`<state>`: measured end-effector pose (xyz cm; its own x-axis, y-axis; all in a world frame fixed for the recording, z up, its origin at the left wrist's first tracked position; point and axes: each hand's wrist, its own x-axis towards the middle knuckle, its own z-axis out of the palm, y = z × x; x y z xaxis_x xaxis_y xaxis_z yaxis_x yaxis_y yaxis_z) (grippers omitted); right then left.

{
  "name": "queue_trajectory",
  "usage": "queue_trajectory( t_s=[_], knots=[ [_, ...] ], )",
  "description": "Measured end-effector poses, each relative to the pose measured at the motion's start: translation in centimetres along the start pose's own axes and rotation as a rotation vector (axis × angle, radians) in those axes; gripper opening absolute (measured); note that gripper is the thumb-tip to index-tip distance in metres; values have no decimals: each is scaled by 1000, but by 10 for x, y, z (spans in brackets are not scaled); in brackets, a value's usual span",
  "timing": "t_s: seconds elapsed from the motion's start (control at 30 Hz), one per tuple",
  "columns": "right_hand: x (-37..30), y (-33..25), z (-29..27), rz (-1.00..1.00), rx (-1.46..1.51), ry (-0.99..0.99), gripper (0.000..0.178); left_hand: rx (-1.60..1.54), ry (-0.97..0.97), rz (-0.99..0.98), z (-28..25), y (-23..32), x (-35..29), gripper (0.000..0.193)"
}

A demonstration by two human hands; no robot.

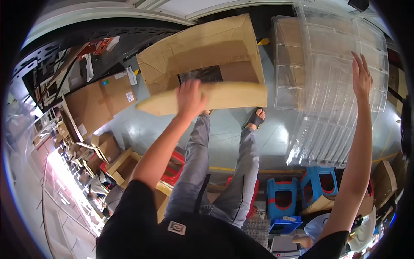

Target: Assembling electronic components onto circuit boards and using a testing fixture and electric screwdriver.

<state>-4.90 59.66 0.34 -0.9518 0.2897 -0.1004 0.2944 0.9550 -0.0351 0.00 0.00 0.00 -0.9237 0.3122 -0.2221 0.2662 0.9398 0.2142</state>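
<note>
A large brown cardboard box [202, 43] stands on the floor before me with its top open, and something dark lies inside. My left hand [191, 99] is at the box's near flap [235, 96], its fingers at the upper edge. Motion smears that hand, so its grip is unclear. Out to the right, my right hand [362, 77] is open, fingers stretched out, against a tall stack of clear plastic trays [330, 77]. The trays have rows of compartments, and no object shows in this hand.
A flattened-looking carton [97, 101] is to the left. Blue stools [282, 194] and a red stool [174, 168] stand behind my legs. Another person's hand [303, 241] is at the lower right. Dark perforated shelving [99, 32] runs along the far left.
</note>
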Motion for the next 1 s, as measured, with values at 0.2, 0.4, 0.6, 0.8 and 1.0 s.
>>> queue_trajectory(
  t_s=[0.2, 0.4, 0.6, 0.8, 1.0],
  knots=[
    [14, -3, 7, -3, 57, 15, 48, -213, -324, 136, -45, 37, -123, 27],
    [27, 21, 11, -30, 57, 29, 45, -258, -145, 223, -37, 15, -84, 25],
    [28, -20, -4, 200, 103, 150, 46, -824, 3, -209, -20, 70, 44, 32],
    [33, -58, -35, 374, -49, 104, 51, -1398, -203, -529, 128, 163, 90, 50],
    [-3, -78, -18, 319, 48, -57, 57, -1758, -493, -497, 118, 172, 99, 36]
  ],
)
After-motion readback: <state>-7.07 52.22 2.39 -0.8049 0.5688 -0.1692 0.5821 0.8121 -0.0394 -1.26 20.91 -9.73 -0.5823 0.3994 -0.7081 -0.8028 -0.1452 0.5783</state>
